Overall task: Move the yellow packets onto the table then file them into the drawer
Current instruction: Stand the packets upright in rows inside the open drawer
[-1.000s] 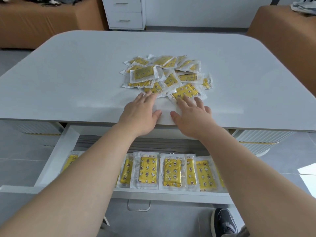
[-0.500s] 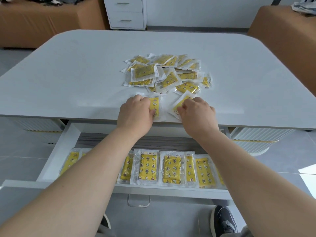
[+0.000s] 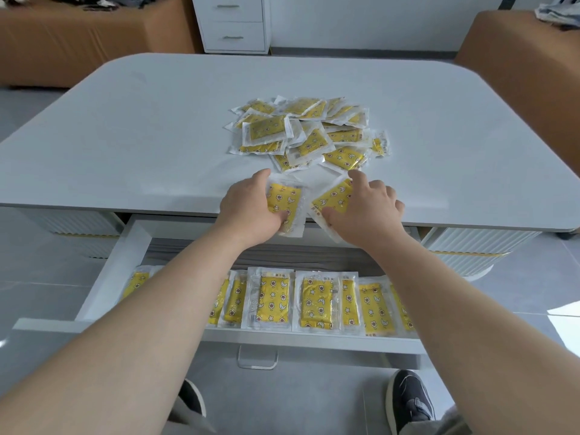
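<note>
At the table's near edge: two yellow packets, one per hand. The left packet [image 3: 284, 200] lies lengthwise and overhangs the edge; the right packet [image 3: 332, 196] is turned diagonally, its near corner also past the edge.
Pile [image 3: 301, 133]: loose packets heaped and overlapping at the middle of the table [image 3: 125, 136], just beyond the fingertips (too tangled to count).
Drawer [image 3: 103, 277]: pulled open under the near edge. The row of packets [image 3: 314, 302] along its front lies flat and side by side, with some edges overlapping.
In the way: both forearms cross above the drawer. The left one hides a stretch of the row towards its left end, and the right one covers the right end.
Handle [image 3: 257, 356]: a metal loop hanging from the middle of the drawer front.
Floor level: grey tiles, with a dark shoe [image 3: 408, 400] below the drawer on the right.
Background: a white cabinet [image 3: 235, 23] with two drawers behind the table, and a brown sofa [image 3: 78, 42] at either side.
Left hand [image 3: 248, 211]: grips the left packet. The thumb is tucked at its near end, the index finger hooks over its far corner, and the palm covers its left margin.
Right hand [image 3: 367, 211]: pinches the right packet between the thumb at the near corner and the index finger at the far corner. The other fingers are loosely bent to the right, off the packet.
</note>
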A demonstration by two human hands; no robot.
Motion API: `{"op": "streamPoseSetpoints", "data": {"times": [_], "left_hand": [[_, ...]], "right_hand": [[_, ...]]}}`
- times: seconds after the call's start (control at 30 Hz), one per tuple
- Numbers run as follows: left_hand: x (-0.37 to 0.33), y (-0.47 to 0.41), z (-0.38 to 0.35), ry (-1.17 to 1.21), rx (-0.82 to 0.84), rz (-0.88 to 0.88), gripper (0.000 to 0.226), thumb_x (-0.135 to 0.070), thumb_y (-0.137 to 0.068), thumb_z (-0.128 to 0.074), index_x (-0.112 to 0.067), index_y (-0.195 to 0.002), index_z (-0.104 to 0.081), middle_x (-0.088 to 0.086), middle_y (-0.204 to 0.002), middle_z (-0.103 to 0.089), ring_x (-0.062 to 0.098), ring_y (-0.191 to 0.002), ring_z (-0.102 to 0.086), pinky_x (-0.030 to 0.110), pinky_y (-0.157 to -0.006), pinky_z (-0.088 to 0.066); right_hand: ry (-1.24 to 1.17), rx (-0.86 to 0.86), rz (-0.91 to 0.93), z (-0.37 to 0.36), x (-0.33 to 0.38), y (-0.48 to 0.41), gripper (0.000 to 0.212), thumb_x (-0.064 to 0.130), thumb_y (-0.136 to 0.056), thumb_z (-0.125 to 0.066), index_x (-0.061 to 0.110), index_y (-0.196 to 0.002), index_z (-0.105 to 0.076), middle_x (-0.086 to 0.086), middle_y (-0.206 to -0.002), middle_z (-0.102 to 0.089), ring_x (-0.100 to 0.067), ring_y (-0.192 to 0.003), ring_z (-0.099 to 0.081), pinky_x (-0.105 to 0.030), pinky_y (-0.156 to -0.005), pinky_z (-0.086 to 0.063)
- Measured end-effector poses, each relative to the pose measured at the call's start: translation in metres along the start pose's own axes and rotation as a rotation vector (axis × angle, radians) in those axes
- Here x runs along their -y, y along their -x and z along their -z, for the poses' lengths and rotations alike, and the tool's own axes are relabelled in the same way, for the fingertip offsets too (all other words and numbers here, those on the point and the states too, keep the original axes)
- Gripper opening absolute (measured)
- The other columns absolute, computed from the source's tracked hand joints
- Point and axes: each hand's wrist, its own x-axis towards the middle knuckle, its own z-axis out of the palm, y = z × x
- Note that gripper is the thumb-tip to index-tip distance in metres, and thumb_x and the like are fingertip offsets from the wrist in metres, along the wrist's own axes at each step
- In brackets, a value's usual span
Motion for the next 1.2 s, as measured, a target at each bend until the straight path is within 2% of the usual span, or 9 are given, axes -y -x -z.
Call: {"op": "streamPoseSetpoints", "data": {"times": [0.17,0.33,0.4,0.53,0.63,0.73,0.83,0.97,1.2], "left_hand": [[0.002,0.002,-0.001,0.005,-0.064,-0.02,0.099,-0.027,-0.073,-0.088,-0.024,-0.153,-0.03,0.006,-0.136,-0.054,0.03,-0.126,-0.05,0.048,-0.104,-0.045],[0.004,0.009,0.002,0.121,-0.067,-0.009,0.084,-0.014,-0.074,-0.086,-0.023,-0.143,-0.039,-0.013,-0.109,-0.055,0.005,-0.094,-0.052,0.004,-0.067,-0.036],[0.008,0.012,0.009,0.113,-0.037,0.005,0.05,-0.016,-0.077,-0.083,-0.022,-0.117,-0.054,-0.016,-0.093,-0.059,0.006,-0.082,-0.057,0.009,-0.057,-0.038],[0.017,0.021,0.033,0.146,0.09,0.156,0.023,-0.022,-0.076,-0.086,-0.019,-0.091,-0.069,-0.002,-0.088,-0.071,0.018,-0.084,-0.067,0.031,-0.07,-0.055],[0.035,0.035,0.046,0.084,0.313,0.338,0.033,-0.024,-0.07,-0.092,-0.013,-0.095,-0.074,0.005,-0.093,-0.074,0.023,-0.086,-0.069,0.037,-0.083,-0.057],[0.052,0.043,0.036,-0.213,0.533,0.449,0.046,-0.032,-0.075,-0.088,-0.006,-0.108,-0.071,0.009,-0.102,-0.074,0.023,-0.084,-0.068,0.032,-0.079,-0.056],[0.068,0.048,0.012,-0.224,0.656,0.56,0.055,-0.032,-0.082,-0.083,0.0,-0.123,-0.064,0.011,-0.117,-0.07,0.027,-0.096,-0.066,0.035,-0.092,-0.054],[0.09,0.048,-0.006,-0.012,0.652,0.621,0.054,-0.017,-0.075,-0.089,0.0,-0.121,-0.066,0.018,-0.119,-0.071,0.034,-0.109,-0.069,0.048,-0.098,-0.055],[0.095,0.051,-0.024,-0.462,0.586,0.44,0.091,-0.055,-0.064,-0.089,-0.012,-0.134,-0.05,0.001,-0.118,-0.063,0.023,-0.105,-0.062,0.031,-0.08,-0.052]], "right_hand": [[-0.191,-0.068,0.071,-0.003,0.006,0.004,0.088,0.042,-0.078,-0.078,0.027,-0.148,-0.028,-0.004,-0.119,-0.042,-0.031,-0.109,-0.052,-0.041,-0.092,-0.042],[-0.317,-0.038,0.134,-0.004,0.019,0.009,0.107,0.025,-0.073,-0.084,0.028,-0.155,-0.015,0.002,-0.11,-0.041,-0.017,-0.086,-0.045,-0.028,-0.071,-0.038],[-0.356,-0.01,0.15,-0.005,0.024,0.011,0.091,0.019,-0.08,-0.078,0.027,-0.153,-0.025,0.006,-0.107,-0.051,-0.012,-0.079,-0.051,-0.021,-0.06,-0.035],[-0.428,0.072,0.203,-0.006,0.034,0.016,0.06,0.015,-0.095,-0.061,0.029,-0.148,-0.036,0.016,-0.08,-0.049,-0.003,-0.065,-0.057,-0.018,-0.052,-0.043],[-0.38,0.108,0.227,-0.007,0.041,0.024,0.058,0.014,-0.091,-0.062,0.026,-0.144,-0.042,0.001,-0.093,-0.065,-0.017,-0.078,-0.065,-0.036,-0.064,-0.058],[-0.269,0.104,0.245,-0.011,0.045,0.029,0.03,0.016,-0.089,-0.063,0.024,-0.118,-0.06,0.0,-0.102,-0.067,-0.019,-0.079,-0.065,-0.03,-0.056,-0.056],[-0.27,0.106,0.283,-0.017,0.05,0.032,0.02,0.019,-0.087,-0.068,0.025,-0.099,-0.053,0.002,-0.094,-0.062,-0.017,-0.078,-0.057,-0.022,-0.055,-0.045],[-0.278,0.146,0.334,-0.023,0.057,0.037,0.032,0.021,-0.086,-0.072,0.024,-0.107,-0.049,0.002,-0.093,-0.057,-0.022,-0.082,-0.06,-0.031,-0.062,-0.052],[-0.23,0.274,0.35,-0.03,0.062,0.037,0.032,0.022,-0.083,-0.077,0.024,-0.1,-0.05,0.008,-0.085,-0.057,-0.016,-0.073,-0.059,-0.026,-0.053,-0.046]]}}
